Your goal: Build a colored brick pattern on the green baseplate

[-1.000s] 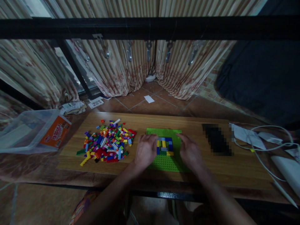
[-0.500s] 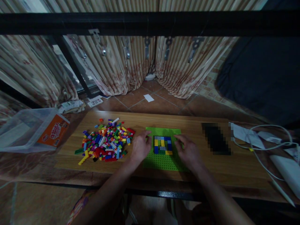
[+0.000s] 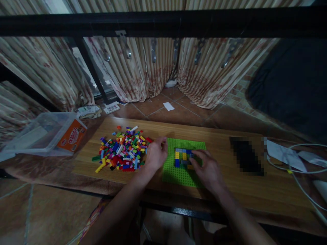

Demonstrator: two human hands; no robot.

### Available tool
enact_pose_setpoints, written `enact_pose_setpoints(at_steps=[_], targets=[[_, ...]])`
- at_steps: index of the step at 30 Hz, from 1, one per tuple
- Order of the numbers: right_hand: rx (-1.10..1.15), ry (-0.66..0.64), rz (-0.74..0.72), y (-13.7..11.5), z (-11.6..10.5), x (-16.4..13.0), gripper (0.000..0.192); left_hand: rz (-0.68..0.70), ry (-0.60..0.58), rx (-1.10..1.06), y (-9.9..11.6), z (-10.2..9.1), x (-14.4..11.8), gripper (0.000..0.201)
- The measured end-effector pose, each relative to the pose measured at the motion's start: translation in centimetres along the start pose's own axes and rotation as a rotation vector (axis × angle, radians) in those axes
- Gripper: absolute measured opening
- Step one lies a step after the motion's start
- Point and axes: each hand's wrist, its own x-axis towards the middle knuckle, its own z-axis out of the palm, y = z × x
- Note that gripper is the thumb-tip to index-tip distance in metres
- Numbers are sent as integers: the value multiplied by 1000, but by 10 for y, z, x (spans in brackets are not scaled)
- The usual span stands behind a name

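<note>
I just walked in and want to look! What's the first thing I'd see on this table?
The bright heap of colourful bricks on the left part of the wooden board jumps out first. Right beside it lies a green baseplate with a small yellow, blue and grey brick build on it. The left hand rests at the plate's left edge; the right hand touches the build.

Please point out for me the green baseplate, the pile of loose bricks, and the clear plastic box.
green baseplate [image 3: 178, 175], head view, on its bare studded front part.
pile of loose bricks [image 3: 122, 153], head view, on the middle of the heap.
clear plastic box [image 3: 38, 131], head view, on its transparent upper wall.
</note>
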Motion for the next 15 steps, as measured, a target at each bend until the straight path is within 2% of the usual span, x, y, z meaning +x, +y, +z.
enact_pose_setpoints(at_steps=[4, 9, 15], targets=[[65, -11, -17, -7, -4, -3, 25, -31, 234, -84, -17, -39, 20, 23], [153, -31, -123, -21, 2, -11, 20, -123, 523, -345, -40, -93, 34, 18], [182, -149, -239, -40, 17, -28, 15, -208, 701, -562, -44, -126, 34, 19]])
